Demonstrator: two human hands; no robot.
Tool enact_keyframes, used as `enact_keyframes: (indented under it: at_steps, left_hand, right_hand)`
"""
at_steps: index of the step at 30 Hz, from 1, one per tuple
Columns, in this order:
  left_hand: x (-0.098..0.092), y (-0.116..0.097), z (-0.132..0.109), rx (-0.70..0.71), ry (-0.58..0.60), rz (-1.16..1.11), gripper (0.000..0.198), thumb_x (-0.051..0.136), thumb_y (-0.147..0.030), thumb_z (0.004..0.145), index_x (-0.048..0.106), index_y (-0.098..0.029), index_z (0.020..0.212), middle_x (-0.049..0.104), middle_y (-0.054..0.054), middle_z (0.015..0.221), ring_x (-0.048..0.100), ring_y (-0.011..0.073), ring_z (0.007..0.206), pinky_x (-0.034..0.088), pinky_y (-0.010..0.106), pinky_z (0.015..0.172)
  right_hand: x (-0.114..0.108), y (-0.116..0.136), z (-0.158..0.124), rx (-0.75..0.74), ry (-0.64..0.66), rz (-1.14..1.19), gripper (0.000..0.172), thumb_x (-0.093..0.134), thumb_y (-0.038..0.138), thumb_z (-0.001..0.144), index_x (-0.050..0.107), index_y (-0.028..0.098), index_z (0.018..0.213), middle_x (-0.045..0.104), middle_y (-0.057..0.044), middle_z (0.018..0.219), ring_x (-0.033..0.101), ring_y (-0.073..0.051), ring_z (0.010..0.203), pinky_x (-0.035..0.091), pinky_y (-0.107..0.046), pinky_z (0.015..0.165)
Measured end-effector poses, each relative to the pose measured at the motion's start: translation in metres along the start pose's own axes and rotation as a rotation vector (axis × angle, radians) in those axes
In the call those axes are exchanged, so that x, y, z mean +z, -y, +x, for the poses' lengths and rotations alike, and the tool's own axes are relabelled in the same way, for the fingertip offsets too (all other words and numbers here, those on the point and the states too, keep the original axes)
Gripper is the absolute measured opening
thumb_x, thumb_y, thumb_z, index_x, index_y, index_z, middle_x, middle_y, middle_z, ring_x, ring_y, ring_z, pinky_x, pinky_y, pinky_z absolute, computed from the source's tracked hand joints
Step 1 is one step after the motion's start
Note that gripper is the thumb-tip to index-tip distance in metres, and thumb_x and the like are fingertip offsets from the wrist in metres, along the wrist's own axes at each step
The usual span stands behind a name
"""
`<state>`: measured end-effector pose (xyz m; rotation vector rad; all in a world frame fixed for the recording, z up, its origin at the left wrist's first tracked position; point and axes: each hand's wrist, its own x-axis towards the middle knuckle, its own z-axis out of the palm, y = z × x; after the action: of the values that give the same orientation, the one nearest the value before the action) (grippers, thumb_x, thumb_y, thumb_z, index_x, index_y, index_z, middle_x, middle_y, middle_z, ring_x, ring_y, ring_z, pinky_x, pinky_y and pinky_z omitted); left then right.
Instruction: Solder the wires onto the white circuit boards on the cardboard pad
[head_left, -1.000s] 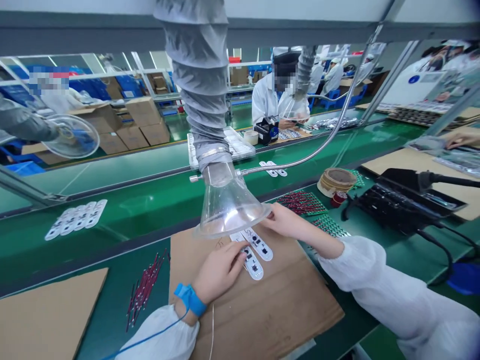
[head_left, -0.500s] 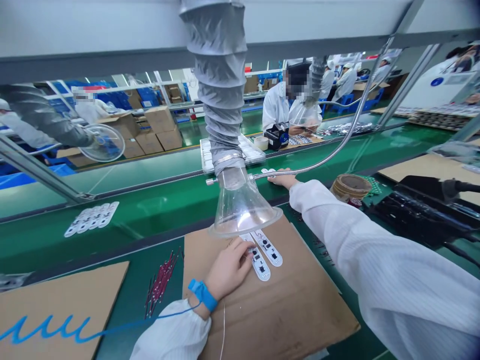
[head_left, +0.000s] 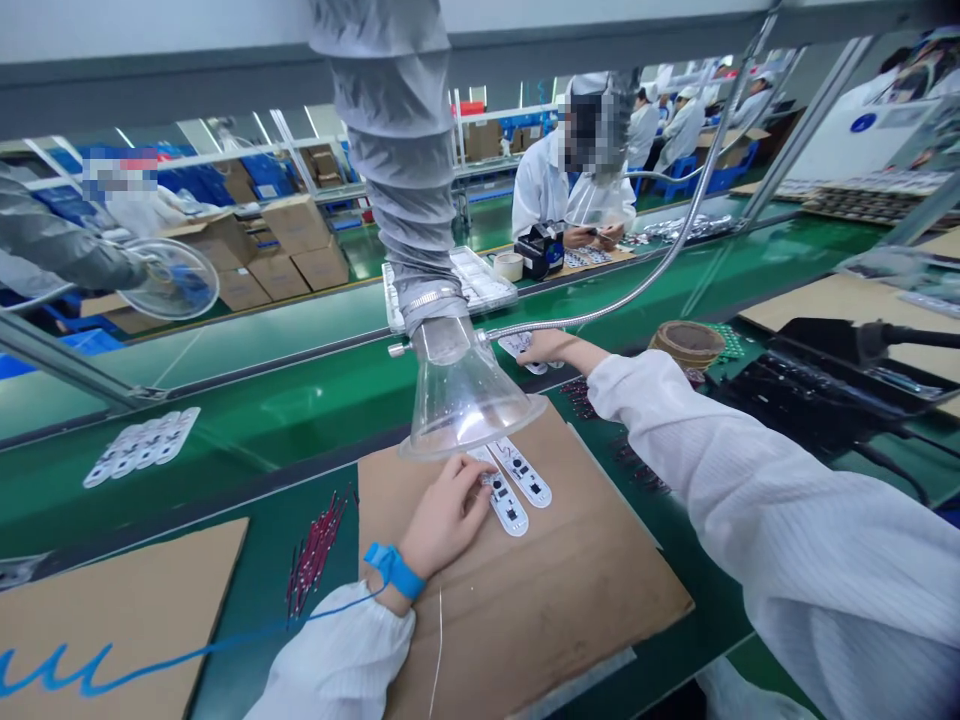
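Two bare hands are seen from above, reaching out of white sleeves over a green conveyor bench point(head_left: 247, 395). The left hand point(head_left: 446, 518) is held over a brown cardboard sheet point(head_left: 540, 620), and a blue wrist strap point(head_left: 394, 570) is worn at its wrist. The left fingers point(head_left: 476, 478) are close together and rest on two white circuit strips point(head_left: 523, 473), narrow round-ended boards laid side by side, with small black components on them. Whether the strips are pinched cannot be told. The right hand point(head_left: 551, 348) is stretched well beyond them, and the right fingers point(head_left: 529, 345) lie together on another white strip point(head_left: 504, 343) on the belt, partly hidden beneath them; no firm grip can be made out.

Just above the left fingers, a clear plastic funnel hood point(head_left: 469, 405) is hung from a grey ducted hose point(head_left: 390, 130). To the left of those fingers, a bundle of thin red-and-black parts point(head_left: 315, 550) is laid on the belt. To the right of the right fingers, a brown wound roll point(head_left: 679, 343) is seen.

A light fingertip touch is judged best here, so that the thin strips are kept flat and in line and their components are not pressed.
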<state>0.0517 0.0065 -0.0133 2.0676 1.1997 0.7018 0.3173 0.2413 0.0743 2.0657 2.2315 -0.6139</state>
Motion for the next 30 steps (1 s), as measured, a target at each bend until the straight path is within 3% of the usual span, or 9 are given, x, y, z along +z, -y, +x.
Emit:
enact_keyframes:
  at_steps: [2,6,9,13,17,25,30]
  left_hand:
    - [-0.001,0.001,-0.002,0.023,0.011,0.012,0.03,0.05,-0.034,0.112,0.068,-0.023,0.133,0.062,0.009,0.124,0.062,0.0131,0.076,0.054,0.031,0.072]
    - [-0.003,-0.001,-0.004,0.077,0.077,0.097,0.028,0.054,-0.036,0.112,0.069,-0.026,0.133,0.062,0.008,0.124,0.064,0.0129,0.077,0.056,0.029,0.071]
    - [-0.003,-0.003,-0.004,0.103,0.097,0.203,0.028,0.055,-0.035,0.111,0.068,-0.026,0.134,0.064,0.007,0.125,0.063,0.0122,0.073,0.058,0.03,0.073]
    - [-0.003,-0.004,-0.006,0.086,0.081,0.294,0.028,0.052,-0.031,0.111,0.067,-0.025,0.134,0.064,0.008,0.129,0.064,0.0114,0.071,0.06,0.031,0.074]
    - [-0.009,-0.004,-0.01,0.051,0.065,0.406,0.032,0.051,-0.032,0.112,0.064,-0.023,0.139,0.065,0.008,0.123,0.066,0.0141,0.075,0.058,0.03,0.068]
    - [-0.022,0.009,-0.022,0.169,0.114,0.481,0.037,0.046,-0.03,0.113,0.063,-0.024,0.145,0.065,0.007,0.117,0.065,0.0145,0.077,0.057,0.027,0.068]
    - [-0.025,0.011,-0.023,0.19,0.108,0.416,0.039,0.047,-0.026,0.112,0.064,-0.026,0.147,0.065,0.004,0.109,0.062,0.0124,0.075,0.054,0.025,0.066]
  right_hand:
    - [0.012,-0.001,-0.034,-0.008,-0.009,0.042,0.04,0.083,0.048,0.093,0.076,0.011,0.108,0.081,-0.016,0.105,0.078,-0.031,0.093,0.057,-0.036,0.076]
    - [0.062,-0.009,-0.109,-0.084,-0.023,0.119,0.04,0.087,0.044,0.084,0.075,0.018,0.112,0.081,-0.013,0.111,0.078,-0.033,0.096,0.057,-0.035,0.076]
    - [0.094,-0.021,-0.141,-0.207,-0.118,0.226,0.027,0.072,0.045,0.098,0.073,0.022,0.111,0.079,-0.011,0.11,0.076,-0.03,0.1,0.059,-0.038,0.084]
    - [0.112,-0.033,-0.146,-0.231,-0.24,0.283,0.022,0.064,0.041,0.104,0.07,0.02,0.102,0.072,-0.012,0.102,0.072,-0.03,0.099,0.058,-0.042,0.089]
    - [0.122,-0.025,-0.148,-0.251,-0.276,0.307,0.026,0.061,0.036,0.106,0.072,0.015,0.118,0.066,-0.013,0.111,0.07,-0.028,0.097,0.057,-0.044,0.094]
    - [0.138,-0.011,-0.165,-0.531,-0.192,0.342,0.03,0.065,0.033,0.104,0.07,0.018,0.13,0.063,-0.009,0.108,0.064,-0.021,0.081,0.059,-0.041,0.085]
    - [0.135,-0.016,-0.168,-0.645,-0.155,0.38,0.036,0.069,0.029,0.102,0.068,0.024,0.137,0.061,-0.01,0.122,0.063,-0.018,0.079,0.062,-0.039,0.08]
